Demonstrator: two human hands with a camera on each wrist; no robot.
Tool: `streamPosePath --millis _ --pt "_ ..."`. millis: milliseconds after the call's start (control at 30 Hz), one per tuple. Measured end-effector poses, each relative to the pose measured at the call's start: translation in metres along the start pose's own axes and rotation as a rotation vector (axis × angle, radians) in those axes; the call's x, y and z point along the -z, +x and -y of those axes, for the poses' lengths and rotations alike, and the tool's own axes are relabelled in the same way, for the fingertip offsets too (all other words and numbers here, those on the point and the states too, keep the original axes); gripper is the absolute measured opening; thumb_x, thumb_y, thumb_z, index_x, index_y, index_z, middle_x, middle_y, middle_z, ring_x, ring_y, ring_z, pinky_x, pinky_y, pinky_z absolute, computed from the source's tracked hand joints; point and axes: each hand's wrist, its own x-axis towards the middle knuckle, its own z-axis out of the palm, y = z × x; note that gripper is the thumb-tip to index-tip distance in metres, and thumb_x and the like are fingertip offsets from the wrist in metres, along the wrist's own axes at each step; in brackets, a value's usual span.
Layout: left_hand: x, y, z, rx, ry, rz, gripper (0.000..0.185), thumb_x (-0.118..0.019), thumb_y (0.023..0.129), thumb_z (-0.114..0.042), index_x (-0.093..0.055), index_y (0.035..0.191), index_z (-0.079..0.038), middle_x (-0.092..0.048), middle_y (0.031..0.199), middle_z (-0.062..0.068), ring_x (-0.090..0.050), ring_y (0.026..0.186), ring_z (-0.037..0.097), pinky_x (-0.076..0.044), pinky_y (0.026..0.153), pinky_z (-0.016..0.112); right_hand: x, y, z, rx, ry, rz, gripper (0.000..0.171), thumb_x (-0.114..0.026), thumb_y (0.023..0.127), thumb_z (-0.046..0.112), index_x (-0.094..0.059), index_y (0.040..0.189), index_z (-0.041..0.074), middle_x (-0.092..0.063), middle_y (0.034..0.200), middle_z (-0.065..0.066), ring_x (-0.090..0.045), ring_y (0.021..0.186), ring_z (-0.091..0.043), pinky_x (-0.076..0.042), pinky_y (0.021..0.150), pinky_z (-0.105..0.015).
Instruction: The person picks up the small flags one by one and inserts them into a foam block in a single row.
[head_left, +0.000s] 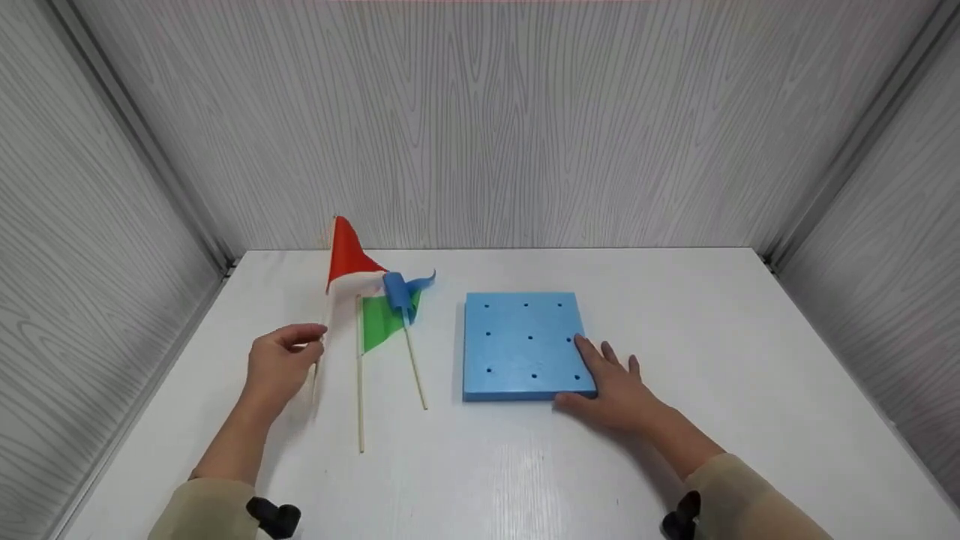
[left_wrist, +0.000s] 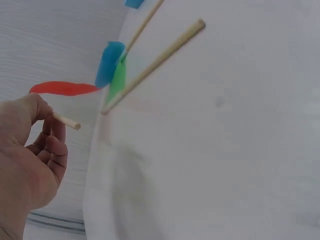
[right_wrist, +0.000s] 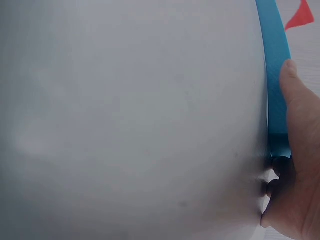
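Note:
My left hand (head_left: 277,367) pinches the thin wooden stick of a red flag (head_left: 348,251) between thumb and fingers. In the left wrist view the stick's lower end (left_wrist: 73,124) pokes out below the fingers, above the table. To its right lie a green flag (head_left: 380,324) on a stick and a blue flag (head_left: 396,291), partly rolled up and overlapping the green cloth. A flat blue block (head_left: 514,356) with several small holes in its top lies at the middle. My right hand (head_left: 615,394) rests with spread fingers against the block's front right corner, thumb at the front edge.
The white table (head_left: 480,480) carries these things. A grey wood-grain panel (head_left: 495,127) stands behind it, with side panels at left (head_left: 90,225) and right (head_left: 885,225).

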Motion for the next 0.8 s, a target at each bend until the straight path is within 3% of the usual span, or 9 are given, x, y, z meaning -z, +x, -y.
streamPosePath --millis 300,433,667,800 --pt "-0.033 0.0 -0.047 -0.098 -0.095 0.048 0.046 -0.066 0.102 -0.009 -0.061 0.148 -0.014 -0.067 0.127 0.014 -0.064 0.108 0.026 -0.057 0.088 0.019 -0.001 0.0 -0.002 0.004 -0.002 0.0 0.117 -0.063 0.087 0.082 -0.011 0.172 0.021 -0.026 0.173 -0.012 -0.008 0.162 -0.04 0.007 0.124 -0.068" --pt "-0.05 0.001 -0.067 -0.137 -0.13 0.087 0.051 -0.066 0.103 -0.007 -0.057 0.153 -0.012 -0.068 0.125 0.014 -0.064 0.107 0.025 -0.055 0.088 0.016 -0.001 0.0 -0.002 0.007 -0.002 0.004 0.117 -0.062 0.087 0.083 -0.01 0.173 0.023 -0.025 0.174 -0.011 -0.008 0.162 -0.039 0.008 0.124 -0.067" --pt "-0.081 0.0 -0.097 -0.28 -0.183 0.162 0.041 -0.064 0.101 -0.001 -0.064 0.142 0.001 -0.066 0.121 0.019 -0.063 0.106 0.024 -0.056 0.086 0.018 0.0 0.0 -0.002 0.003 -0.008 0.003 0.117 -0.063 0.087 0.082 -0.01 0.173 0.022 -0.024 0.174 -0.011 -0.008 0.162 -0.04 0.008 0.124 -0.067" --pt "-0.099 -0.003 -0.114 -0.325 -0.168 0.182 0.033 -0.065 0.101 -0.003 -0.07 0.134 0.0 -0.067 0.117 0.015 -0.063 0.104 0.024 -0.056 0.084 0.02 0.0 0.0 -0.002 0.0 -0.011 0.002 0.118 -0.064 0.086 0.081 -0.011 0.172 0.02 -0.025 0.174 -0.012 -0.009 0.162 -0.041 0.007 0.124 -0.068"
